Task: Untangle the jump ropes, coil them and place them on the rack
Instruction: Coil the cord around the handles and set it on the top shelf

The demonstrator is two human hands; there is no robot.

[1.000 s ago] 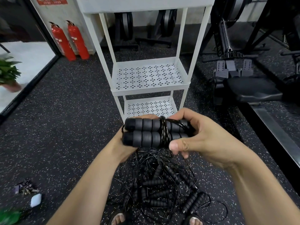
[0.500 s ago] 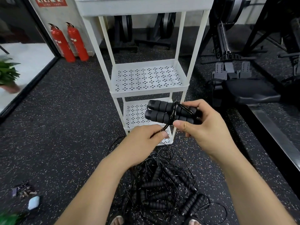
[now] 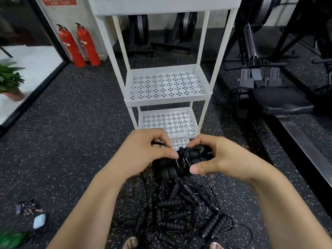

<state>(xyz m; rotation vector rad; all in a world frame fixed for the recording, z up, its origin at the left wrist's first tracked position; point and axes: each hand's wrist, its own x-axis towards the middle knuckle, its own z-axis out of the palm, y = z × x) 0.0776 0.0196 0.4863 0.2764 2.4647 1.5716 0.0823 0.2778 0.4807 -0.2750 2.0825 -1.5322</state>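
Note:
A coiled jump rope (image 3: 181, 163), two black foam handles side by side with thin black cord wound around them, is held low in front of the white rack (image 3: 168, 97). My left hand (image 3: 145, 151) pinches the cord at the bundle's left end. My right hand (image 3: 213, 159) grips its right end, thumb underneath. On the floor below lies a tangled pile of jump ropes (image 3: 181, 212), several black handles in loose cord. The rack's two lower perforated shelves hold nothing; its top tray is seen only from below.
Two red fire extinguishers (image 3: 79, 45) stand at the back left wall. A rowing machine (image 3: 269, 90) and other dark gym gear fill the right. Keys (image 3: 27, 208) and a small pale case (image 3: 39, 221) lie on the floor at the left, plants beside them. My sandalled toes show at the bottom edge.
The coiled bundle has dropped from in front of the lower shelf toward the pile. My left hand has risen and closed on the cord at its left end; both hands hold it now.

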